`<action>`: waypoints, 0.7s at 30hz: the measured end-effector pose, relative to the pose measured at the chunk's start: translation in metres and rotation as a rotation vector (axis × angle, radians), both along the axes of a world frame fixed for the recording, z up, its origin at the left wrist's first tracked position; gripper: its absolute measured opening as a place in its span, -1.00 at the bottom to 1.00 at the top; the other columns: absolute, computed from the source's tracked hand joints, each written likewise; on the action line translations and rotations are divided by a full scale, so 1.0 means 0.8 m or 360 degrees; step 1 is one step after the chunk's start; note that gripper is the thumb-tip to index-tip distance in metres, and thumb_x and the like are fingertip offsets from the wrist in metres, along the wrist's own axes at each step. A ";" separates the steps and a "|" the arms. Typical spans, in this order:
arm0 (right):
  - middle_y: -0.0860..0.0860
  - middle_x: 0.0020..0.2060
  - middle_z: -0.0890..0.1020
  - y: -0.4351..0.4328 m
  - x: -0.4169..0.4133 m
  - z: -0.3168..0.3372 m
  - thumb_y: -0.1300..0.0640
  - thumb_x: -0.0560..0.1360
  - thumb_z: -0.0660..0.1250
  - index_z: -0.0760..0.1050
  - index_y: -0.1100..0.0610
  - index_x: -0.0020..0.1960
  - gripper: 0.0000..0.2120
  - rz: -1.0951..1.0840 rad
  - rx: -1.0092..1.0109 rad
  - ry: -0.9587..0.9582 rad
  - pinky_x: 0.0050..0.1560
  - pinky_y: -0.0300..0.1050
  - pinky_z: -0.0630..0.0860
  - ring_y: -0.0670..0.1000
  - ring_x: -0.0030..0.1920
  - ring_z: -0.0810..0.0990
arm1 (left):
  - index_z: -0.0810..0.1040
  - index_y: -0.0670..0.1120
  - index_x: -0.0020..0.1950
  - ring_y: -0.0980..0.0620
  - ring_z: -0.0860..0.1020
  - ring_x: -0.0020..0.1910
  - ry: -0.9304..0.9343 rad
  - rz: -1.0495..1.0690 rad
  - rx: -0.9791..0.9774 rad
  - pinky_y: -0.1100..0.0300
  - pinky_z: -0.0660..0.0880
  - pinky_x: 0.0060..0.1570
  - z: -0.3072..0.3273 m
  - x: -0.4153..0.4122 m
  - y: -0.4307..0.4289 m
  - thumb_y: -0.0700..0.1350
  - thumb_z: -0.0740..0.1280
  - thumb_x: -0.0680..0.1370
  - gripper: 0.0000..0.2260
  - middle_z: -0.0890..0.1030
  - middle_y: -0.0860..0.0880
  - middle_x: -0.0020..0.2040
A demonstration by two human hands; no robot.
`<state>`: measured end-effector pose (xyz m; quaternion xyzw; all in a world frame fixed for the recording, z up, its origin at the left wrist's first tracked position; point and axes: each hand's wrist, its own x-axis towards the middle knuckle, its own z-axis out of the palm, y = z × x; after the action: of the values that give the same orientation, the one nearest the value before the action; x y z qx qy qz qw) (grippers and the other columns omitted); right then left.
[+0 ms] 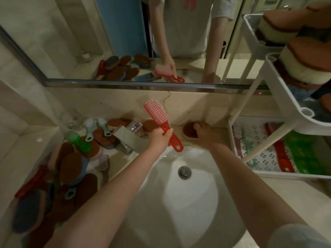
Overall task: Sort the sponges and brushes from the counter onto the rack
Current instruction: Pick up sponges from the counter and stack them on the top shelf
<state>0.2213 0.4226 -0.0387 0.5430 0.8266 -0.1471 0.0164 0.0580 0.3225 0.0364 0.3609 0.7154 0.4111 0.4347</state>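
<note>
- Brush: head view showed the red brush [162, 122] held up over the back of the sink [197, 197], bristle end tilted up and away.
- Left hand [160, 139] was closed round the handle's middle, and the tail with its hanging hole stuck out below the fist.
- Judged light, stiff plastic. The smooth handle could slip if wet. The handle is the right hold, since bristles give.
- Right hand [204, 130] lay over a brown sponge [189, 131] on the counter [222, 130] behind the sink, near the rack [232, 140]. Its fingers were curled over the far edge, grasping it.
- Sponge judged soft, light and squashable. Best pinched across its width, without crushing.
- Rack: brushes lay in the bottom tray, sponges on the tiers above.
- Hidden: the right thumb and most of the sponge's near side sat under the palm.
- The pile [68, 169] left of the sink was dim and blurred, so no count was possible. Upper tiers were cut off by the frame edge.
</note>
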 end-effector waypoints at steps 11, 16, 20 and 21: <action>0.01 0.10 0.41 -0.038 -0.002 0.085 0.00 0.41 0.46 0.32 0.06 0.14 -0.57 -0.0370 -0.0080 0.0937 0.05 -0.07 0.47 0.05 0.07 0.46 | 0.53 -0.07 -0.24 -0.05 0.57 -0.21 -0.0004 -0.0023 0.0071 0.17 0.56 -0.25 0.035 -0.003 -0.021 -0.19 0.24 0.58 -0.80 0.59 -0.12 -0.19; 0.00 -0.05 0.48 -0.081 0.010 0.168 -0.09 0.28 0.48 0.36 0.02 -0.07 -0.61 -0.0478 0.0139 0.1444 -0.09 0.09 0.58 0.06 -0.10 0.53 | 0.54 -0.02 -0.22 -0.18 0.62 -0.06 -0.0050 0.0003 0.0171 -0.08 0.58 0.00 0.075 0.011 -0.024 -0.10 0.21 0.60 -0.78 0.63 -0.09 -0.16; 0.04 0.03 0.50 -0.110 0.029 0.239 -0.09 0.28 0.47 0.36 0.01 -0.04 -0.61 -0.0380 0.0212 0.1655 -0.02 0.07 0.58 0.03 -0.03 0.54 | 0.53 -0.16 0.00 0.10 0.61 -0.22 -0.0093 0.0013 0.0382 0.33 0.57 -0.28 0.126 0.039 -0.028 -0.12 0.15 0.63 -0.80 0.62 -0.07 -0.09; 0.04 0.05 0.51 -0.117 0.034 0.256 -0.10 0.28 0.47 0.36 -0.02 -0.03 -0.61 -0.0356 0.0234 0.1702 -0.01 0.05 0.58 0.01 0.00 0.54 | 0.53 -0.16 0.00 0.13 0.59 -0.25 -0.0107 0.0011 0.0434 0.40 0.52 -0.38 0.138 0.048 -0.029 -0.13 0.14 0.63 -0.80 0.60 -0.02 -0.14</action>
<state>0.2485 0.3290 0.1661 0.4767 0.6650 -0.3452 -0.4596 0.0961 0.2991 0.1468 0.4002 0.6391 0.5178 0.4040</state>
